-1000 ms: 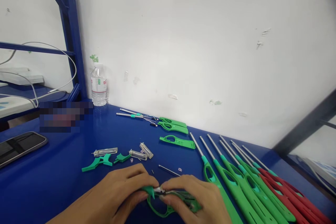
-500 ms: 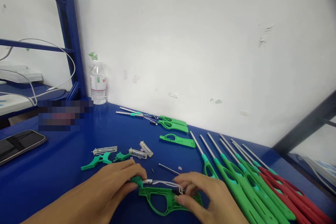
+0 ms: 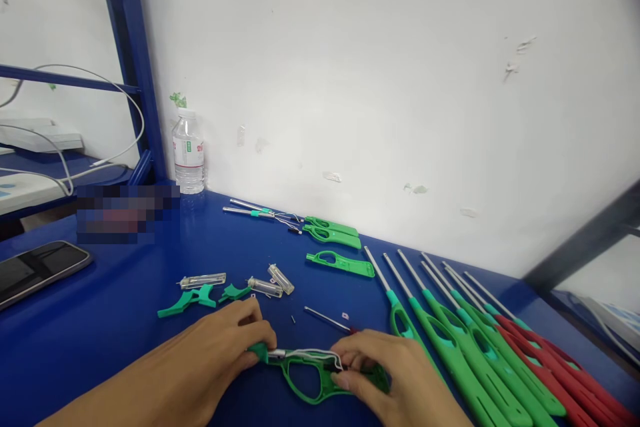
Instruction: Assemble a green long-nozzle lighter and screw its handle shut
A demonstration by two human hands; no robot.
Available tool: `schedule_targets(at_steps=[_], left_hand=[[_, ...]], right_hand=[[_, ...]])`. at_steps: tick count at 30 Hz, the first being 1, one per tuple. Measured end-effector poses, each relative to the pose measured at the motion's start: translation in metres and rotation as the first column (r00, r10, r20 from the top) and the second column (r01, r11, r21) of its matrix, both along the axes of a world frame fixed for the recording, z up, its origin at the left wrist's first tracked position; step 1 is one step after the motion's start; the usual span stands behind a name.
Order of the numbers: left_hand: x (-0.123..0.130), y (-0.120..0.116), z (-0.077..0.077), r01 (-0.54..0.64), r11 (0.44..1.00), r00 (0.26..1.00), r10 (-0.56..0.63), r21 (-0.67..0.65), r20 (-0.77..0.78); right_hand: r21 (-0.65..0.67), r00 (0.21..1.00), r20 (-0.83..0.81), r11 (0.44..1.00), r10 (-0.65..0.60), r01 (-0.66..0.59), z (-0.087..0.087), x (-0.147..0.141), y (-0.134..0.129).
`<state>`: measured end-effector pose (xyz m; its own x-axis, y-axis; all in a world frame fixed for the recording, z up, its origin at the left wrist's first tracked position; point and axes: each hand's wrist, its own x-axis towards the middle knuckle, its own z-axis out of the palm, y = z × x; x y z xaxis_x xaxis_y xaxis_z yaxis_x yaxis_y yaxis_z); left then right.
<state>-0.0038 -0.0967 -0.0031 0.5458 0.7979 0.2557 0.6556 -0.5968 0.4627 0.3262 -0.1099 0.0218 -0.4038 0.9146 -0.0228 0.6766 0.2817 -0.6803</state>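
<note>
My left hand (image 3: 235,340) pinches the teal collar (image 3: 259,351) of a lighter's metal tube, whose short silver end (image 3: 277,353) lies at the front of an open green lighter handle half (image 3: 327,383). White wires (image 3: 313,351) run from that end over the trigger loop to my right hand (image 3: 385,363). The right fingers are closed at the wire ends, over the handle's middle, where a dark part is mostly hidden. Left of the handle are teal triggers (image 3: 187,300) and several clear fuel tanks (image 3: 203,281).
A screwdriver (image 3: 327,319) lies behind my right hand. Green lighters (image 3: 455,350) and red lighters (image 3: 545,360) fan out at right. Farther back are loose tubes with wires (image 3: 250,212) and green handle halves (image 3: 340,264). A bottle (image 3: 189,153) and phone (image 3: 43,270) are at left.
My left hand has lowered the collar and tube end from just above the handle half's front onto it. My right hand keeps its grip at the wire ends.
</note>
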Motion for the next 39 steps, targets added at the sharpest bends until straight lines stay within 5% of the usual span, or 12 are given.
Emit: schedule_targets(at_steps=[6,12,18,24,39], left_hand=[[-0.003,-0.001,0.001,0.012,0.996,1.000,-0.014,-0.088,-0.025],[-0.001,0.002,0.001,-0.035,0.998,0.999,0.035,0.049,-0.004],[-0.002,-0.001,0.001,-0.020,0.999,1.000,0.019,0.032,0.006],[-0.001,0.000,-0.004,0.010,0.993,1.000,-0.007,-0.119,0.021],[0.008,-0.005,0.001,-0.039,0.991,0.999,0.042,-0.127,0.024]], right_hand=[[0.111,0.999,-0.054,0.994,-0.005,0.011,-0.002,0.003,-0.003],[0.199,0.991,-0.136,0.980,0.012,0.016,-0.001,0.002,-0.007],[0.155,0.991,-0.137,0.988,-0.007,0.029,0.000,0.004,-0.005],[0.030,0.990,-0.142,1.000,-0.001,0.005,0.002,0.005,-0.004],[0.096,0.995,-0.097,0.995,-0.029,0.038,0.003,0.003,-0.007]])
